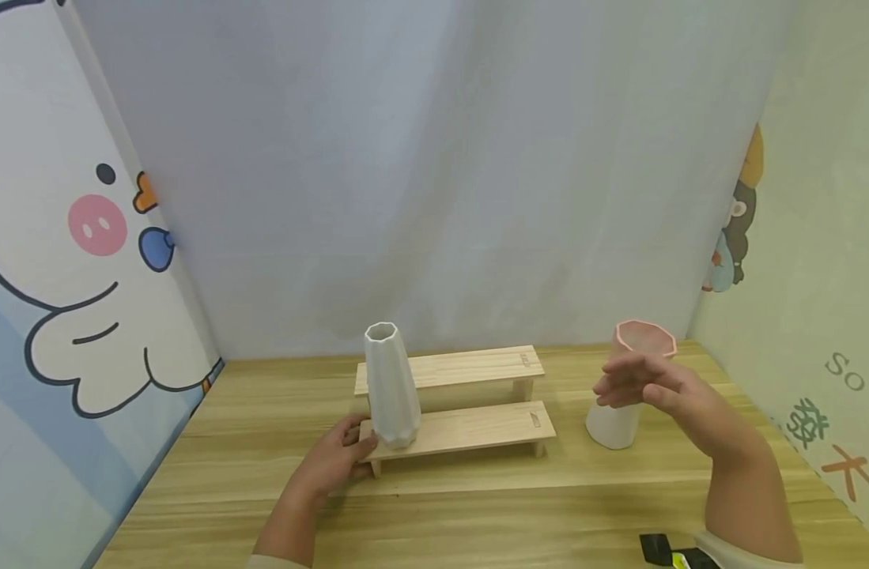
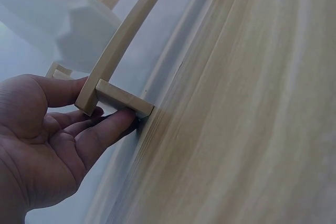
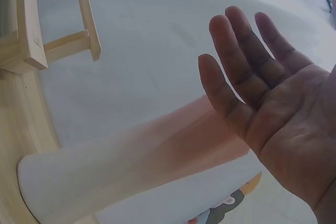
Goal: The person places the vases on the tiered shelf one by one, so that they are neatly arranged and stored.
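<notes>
A two-tier wooden shelf (image 1: 470,431) stands on the table, and a white ribbed vase (image 1: 394,391) rests upright at the left end of its lower tier. My left hand (image 1: 338,457) grips that tier's left end, the thumb (image 2: 65,90) on the board and the fingers under it by the leg (image 2: 123,99). To the right of the shelf stands a second vase (image 1: 612,427), pink at the rim and white at the base. My right hand (image 1: 651,387) is held in front of it with fingers extended and nothing in the grasp, overlapping the vase in the head view.
The wood-grain table (image 1: 477,521) runs back to a pale curtain (image 1: 441,174). A cartoon-printed panel (image 1: 57,197) closes off the left, and a printed green wall (image 1: 818,316) the right. A black strap (image 1: 672,551) sits by the right sleeve.
</notes>
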The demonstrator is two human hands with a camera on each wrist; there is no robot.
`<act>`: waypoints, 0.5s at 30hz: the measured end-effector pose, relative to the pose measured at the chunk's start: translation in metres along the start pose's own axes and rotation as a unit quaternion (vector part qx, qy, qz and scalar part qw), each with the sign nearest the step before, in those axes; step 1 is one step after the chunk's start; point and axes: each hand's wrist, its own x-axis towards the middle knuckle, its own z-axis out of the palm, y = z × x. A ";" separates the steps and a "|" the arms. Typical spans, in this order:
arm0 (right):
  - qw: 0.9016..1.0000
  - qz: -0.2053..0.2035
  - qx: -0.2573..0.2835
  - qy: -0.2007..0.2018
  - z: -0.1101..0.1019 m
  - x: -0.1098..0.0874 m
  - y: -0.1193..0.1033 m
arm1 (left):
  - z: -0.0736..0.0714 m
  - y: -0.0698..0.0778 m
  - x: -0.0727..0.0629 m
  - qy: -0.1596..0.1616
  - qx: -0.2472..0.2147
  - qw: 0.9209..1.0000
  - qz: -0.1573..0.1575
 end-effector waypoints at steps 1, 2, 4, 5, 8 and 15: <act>1.000 0.002 -0.001 0.002 -0.002 -0.002 0.000 | 0.000 0.000 0.000 0.001 0.001 1.000 0.000; 1.000 0.006 -0.001 0.004 -0.004 -0.004 -0.001 | 0.000 0.000 0.000 0.001 0.000 1.000 0.001; 1.000 0.010 -0.005 0.011 -0.008 -0.008 -0.001 | 0.000 0.001 0.000 0.001 -0.002 1.000 0.001; 1.000 0.010 -0.006 0.014 -0.009 -0.010 -0.002 | 0.000 0.001 0.000 0.001 -0.002 1.000 0.001; 0.999 0.022 -0.007 0.029 -0.015 -0.018 -0.003 | 0.000 0.001 -0.001 0.001 -0.003 1.000 0.001; 0.998 0.039 -0.009 0.052 -0.027 -0.036 -0.005 | 0.000 0.002 -0.001 -0.001 0.005 1.000 0.002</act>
